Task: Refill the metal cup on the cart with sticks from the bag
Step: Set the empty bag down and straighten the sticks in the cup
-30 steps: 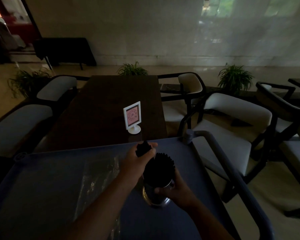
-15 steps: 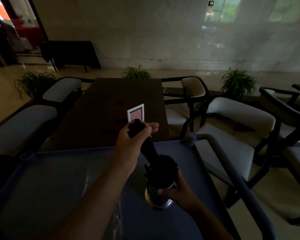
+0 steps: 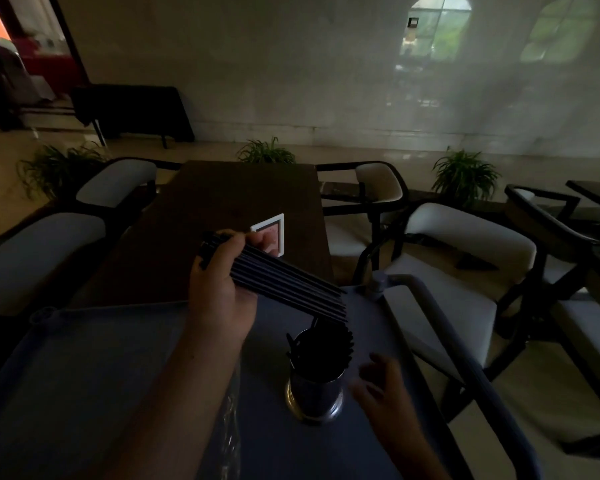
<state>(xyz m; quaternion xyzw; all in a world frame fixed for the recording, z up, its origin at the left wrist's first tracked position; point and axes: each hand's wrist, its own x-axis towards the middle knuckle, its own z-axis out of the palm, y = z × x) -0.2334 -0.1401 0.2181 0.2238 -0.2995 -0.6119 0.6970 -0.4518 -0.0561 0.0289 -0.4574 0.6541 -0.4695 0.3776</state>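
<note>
Head view, dim light. The left hand [image 3: 222, 299] is closed around a fanned bundle of black sticks [image 3: 284, 282], gripping it near its upper-left end, with the short free ends projecting up and left past the fingers. The bundle's long axis slopes from the grip down and to the right; its lower tips spread into a flat fan that ends just above the metal cup [image 3: 314, 396], without visibly entering it. Below and right of the grip, the cup stands upright on the blue cart top [image 3: 84, 375], already packed with dark sticks whose ends rise above its rim and lean slightly right. The right hand [image 3: 385, 393] is blurred, fingers spread, just beside the cup's right wall and apart from it, holding nothing. Directly below the gripping forearm, a crumpled clear plastic bag [image 3: 231, 427] lies on the cart. Open cart surface extends to the left of the grip; to the right, the cart's raised tubular handle [image 3: 440, 327] runs near the cup and bounds that side. Beyond the grip, past the cart's far edge, a dark wooden table [image 3: 222, 202] carries a small white-framed sign [image 3: 272, 232], partly hidden behind the fingers. Upholstered chairs [image 3: 465, 244] flank the table on both sides.
</note>
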